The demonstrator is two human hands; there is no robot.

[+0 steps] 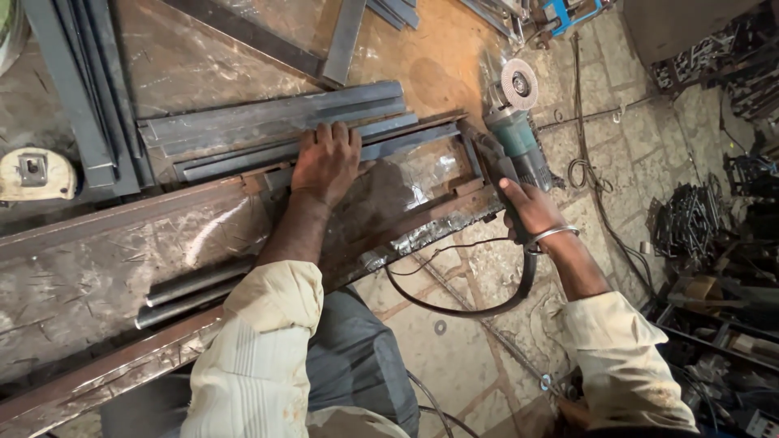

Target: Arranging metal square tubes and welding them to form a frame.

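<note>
Workbench [97, 268] of scarred metal sheet, person leaning over it from the near edge. Left hand [326, 162] lies flat, fingers spread, pressing down on a bundle of grey steel angle bars [268, 130] stacked lengthwise across the bench; it grips nothing, only pins them. Right hand [531, 209] is clenched around the rear body of a teal angle grinder [519, 146], whose disc [519, 83] points away from the person, just past the right ends of the bars and apart from them. Black power cable [471, 304] loops down from the grinder toward the stone floor [454, 365]. Two round rods [195, 292] rest lower on the bench, untouched.

Judgement on handling: bars look stiff, heavy, sharp-edged, likely to slide on one another, so a flat press near mid-length suits them. Grinder looks dense and nose-heavy; hold is best on the body behind the guard, well off the disc. Metal bangle [552, 237] sits at the right wrist.
</note>
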